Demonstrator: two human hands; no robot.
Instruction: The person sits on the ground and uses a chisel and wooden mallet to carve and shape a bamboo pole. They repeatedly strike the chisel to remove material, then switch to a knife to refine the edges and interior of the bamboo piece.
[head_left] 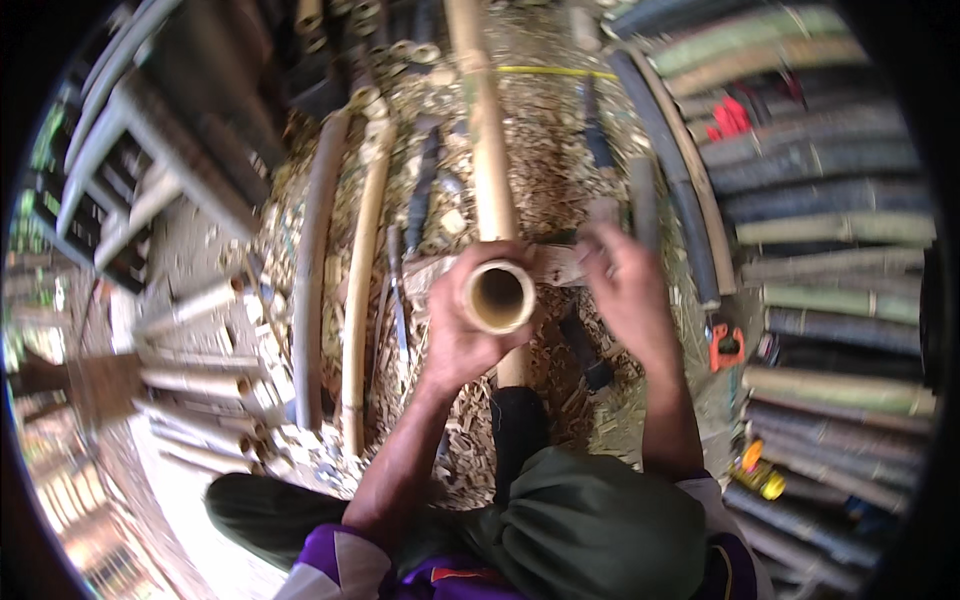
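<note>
A long pale bamboo pole [487, 150] runs away from me over the littered ground, its hollow cut end [498, 297] facing the camera. My left hand [455, 330] is wrapped around the pole just behind that open end. My right hand [625, 285] hovers to the right of the pole end, fingers bent and blurred; whether it holds a small piece I cannot tell. My knees in dark green trousers [580, 520] fill the lower middle.
Wood chips and shavings [540, 180] cover the ground. Two curved bamboo poles [355, 300] lie to the left. Stacked dark and green bamboo poles [830, 230] fill the right side. A pale bench frame [130, 160] stands far left. An orange-handled tool [727, 345] lies on the right.
</note>
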